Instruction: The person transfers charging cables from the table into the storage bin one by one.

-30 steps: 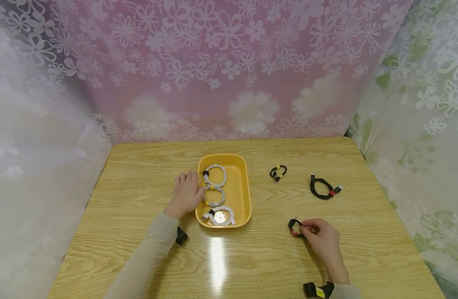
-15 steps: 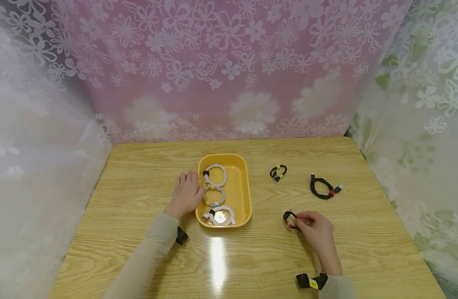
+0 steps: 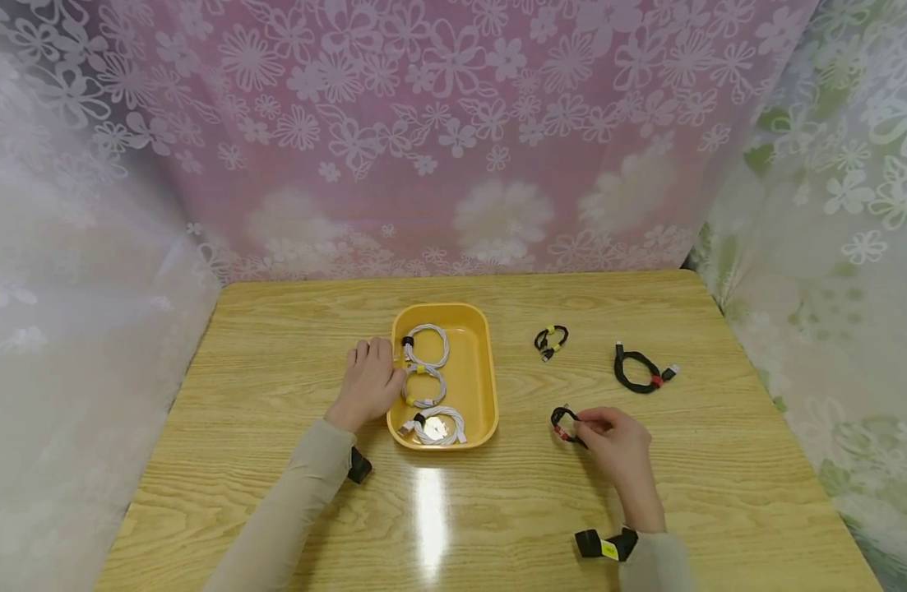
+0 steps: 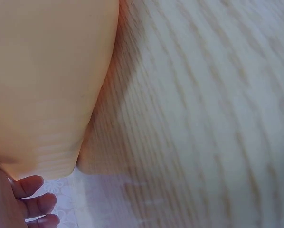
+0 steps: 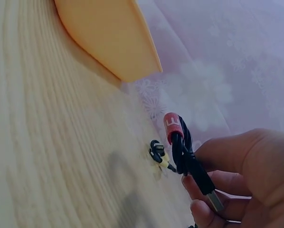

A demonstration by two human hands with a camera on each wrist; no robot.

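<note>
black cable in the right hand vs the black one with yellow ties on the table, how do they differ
The held cable shows a red tie; the yellow-tied cable has two yellow ties. The held cable is off the table, in the grip of the right hand; the yellow-tied cable lies on it. Both are black and coiled.

In the left wrist view, we lose parts of the yellow tray [image 4: 42,85] and left hand [image 4: 39,205] past the edges. In the right, the tray's wall hides its coiled cables [image 3: 445,346]; the right hand [image 5: 263,175], cropped, covers part of the black cable [image 5: 178,152]. We cannot read the tiny yellow label [image 3: 609,550].
</note>
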